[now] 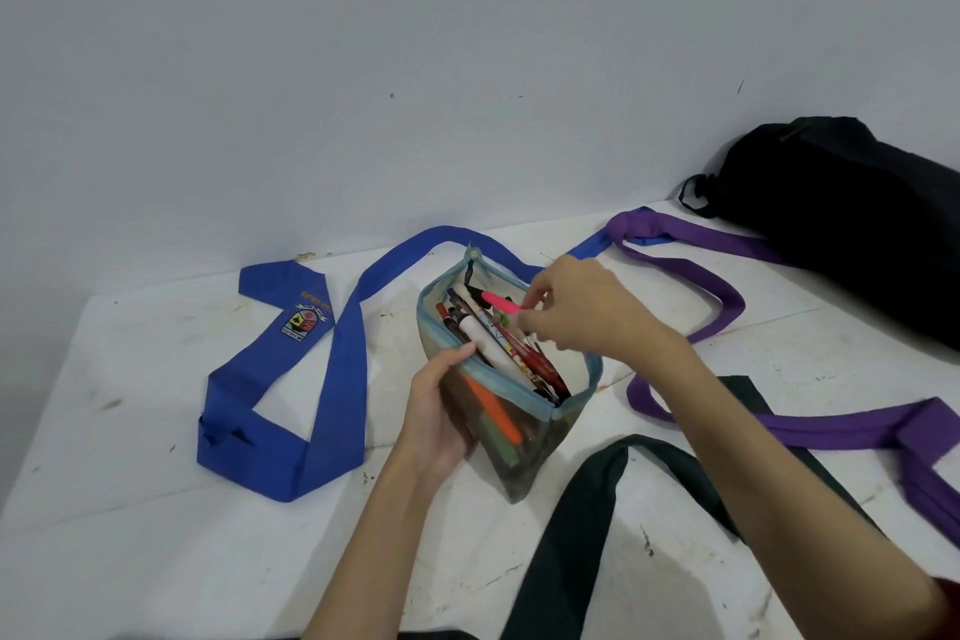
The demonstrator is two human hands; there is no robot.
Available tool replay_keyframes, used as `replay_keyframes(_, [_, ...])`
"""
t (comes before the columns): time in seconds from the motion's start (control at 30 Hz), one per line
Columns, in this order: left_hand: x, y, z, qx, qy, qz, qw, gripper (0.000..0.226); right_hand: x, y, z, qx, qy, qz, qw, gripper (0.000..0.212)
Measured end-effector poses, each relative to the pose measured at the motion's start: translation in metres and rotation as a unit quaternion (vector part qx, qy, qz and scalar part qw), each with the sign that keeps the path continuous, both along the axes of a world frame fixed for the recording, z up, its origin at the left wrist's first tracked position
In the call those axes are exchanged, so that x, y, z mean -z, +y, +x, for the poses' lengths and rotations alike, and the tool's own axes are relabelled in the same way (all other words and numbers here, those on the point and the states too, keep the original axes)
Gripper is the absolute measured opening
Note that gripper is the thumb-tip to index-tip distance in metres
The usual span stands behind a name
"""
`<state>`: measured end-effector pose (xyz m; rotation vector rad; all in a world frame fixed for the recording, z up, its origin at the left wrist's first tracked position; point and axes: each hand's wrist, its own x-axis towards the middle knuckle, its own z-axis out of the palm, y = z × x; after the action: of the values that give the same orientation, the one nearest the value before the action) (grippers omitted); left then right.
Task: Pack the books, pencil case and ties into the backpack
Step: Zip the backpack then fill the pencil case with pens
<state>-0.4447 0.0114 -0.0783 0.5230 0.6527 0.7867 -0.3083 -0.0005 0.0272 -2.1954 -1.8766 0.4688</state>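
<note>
You're loading a pen into the open pencil case.
Head view: your left hand [441, 424] grips the mesh pencil case [511, 392] on the white table [130, 509]; your right hand [576, 309] pinches a pink pen [497, 300] above its mouth. Blue tie [332, 369], purple tie [691, 270] and black tie [582, 525] lie around; the black backpack [852, 218] sits far right.

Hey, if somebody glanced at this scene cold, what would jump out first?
Probably the open pencil case mid-table, crammed with pens: the left hand grips its side while the right hand pinches a pink pen over it. Next, the bright blue tie sprawled to its left, and the purple tie winding right toward the black backpack.
</note>
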Motion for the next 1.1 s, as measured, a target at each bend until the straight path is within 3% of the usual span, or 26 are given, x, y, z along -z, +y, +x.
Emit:
replay_keyframes(0.1, [-0.001,-0.002,0.000,0.000,0.000,0.007,1.000,0.039,0.005,-0.003,-0.003,-0.030,0.037,0.035,0.998,0.023])
replay_keyframes(0.17, [0.000,-0.001,0.001,0.001,0.004,0.012,1.000,0.038,0.001,-0.004,0.001,0.007,0.101,0.118,0.988,0.018])
replay_keyframes(0.23, [0.000,-0.001,0.001,0.003,0.013,0.011,1.000,0.038,-0.004,-0.003,0.011,0.043,0.097,0.174,0.979,0.019])
replay_keyframes(0.37, [-0.004,-0.003,0.003,0.031,0.025,0.031,0.999,0.036,0.005,0.003,0.021,0.023,0.000,0.035,0.999,0.042])
replay_keyframes(0.43, [-0.009,-0.004,0.006,0.068,0.053,0.053,0.995,0.039,0.016,0.005,0.020,0.026,0.042,0.028,0.998,0.026])
replay_keyframes(0.53, [-0.018,-0.005,0.006,0.127,0.086,0.045,0.987,0.039,0.017,0.007,0.027,0.085,0.113,0.091,0.986,0.013])
replay_keyframes(0.6, [-0.024,-0.003,0.002,0.143,0.109,0.039,0.983,0.037,0.008,0.003,0.034,0.127,0.190,0.124,0.966,0.027])
replay_keyframes(0.67, [-0.028,0.002,0.001,0.129,0.155,0.082,0.976,0.050,0.005,-0.003,0.040,0.158,0.264,0.133,0.942,0.035])
replay_keyframes(0.77, [-0.037,0.010,-0.003,0.119,0.301,0.190,0.927,0.063,0.015,-0.010,0.050,0.176,0.244,0.129,0.945,0.029])
replay_keyframes(0.87, [-0.054,0.005,-0.009,0.254,0.408,0.251,0.840,0.055,0.028,-0.012,0.063,0.177,0.176,0.055,0.967,0.031])
replay_keyframes(0.93, [-0.060,-0.003,-0.010,0.305,0.430,0.287,0.799,0.052,0.031,-0.016,0.068,0.151,0.111,0.010,0.982,0.036])
replay_keyframes(1.1, [-0.064,-0.015,-0.007,0.181,0.445,0.452,0.752,0.035,0.030,-0.020,0.068,0.040,-0.037,0.097,0.994,0.055])
